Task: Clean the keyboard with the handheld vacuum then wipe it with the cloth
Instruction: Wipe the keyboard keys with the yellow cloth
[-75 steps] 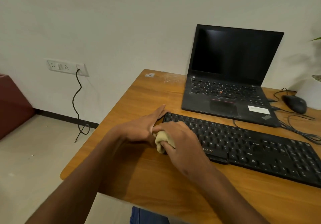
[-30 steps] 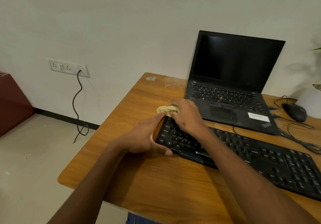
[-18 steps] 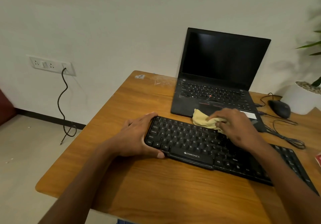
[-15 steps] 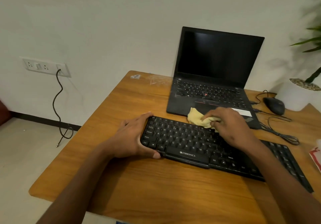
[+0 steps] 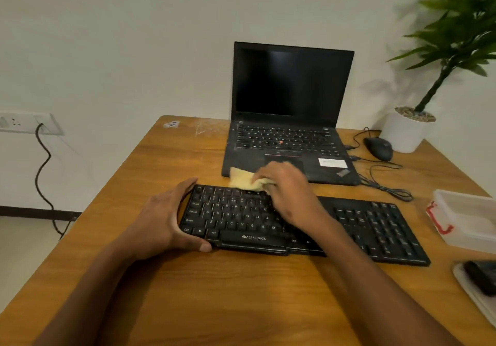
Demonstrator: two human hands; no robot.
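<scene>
A black keyboard (image 5: 375, 227) lies across the wooden desk (image 5: 241, 286). My left hand (image 5: 163, 219) grips its left end, thumb on the front edge and fingers round the far corner. My right hand (image 5: 287, 190) holds a bunched yellow cloth (image 5: 241, 178) against the top key rows near the keyboard's back edge. Part of the cloth sticks out to the left of my fingers. The handheld vacuum is not clearly in view.
An open black laptop (image 5: 290, 120) stands just behind the keyboard. A mouse (image 5: 378, 148) with trailing cables and a potted plant (image 5: 408, 131) sit at the back right. A clear plastic box (image 5: 467, 219) and a dark object on a white tray (image 5: 480, 278) lie at the right edge.
My right hand has carried the cloth from the keyboard's front left corner up to its back edge and rightward along the top rows. My left hand has stayed on the left end.
</scene>
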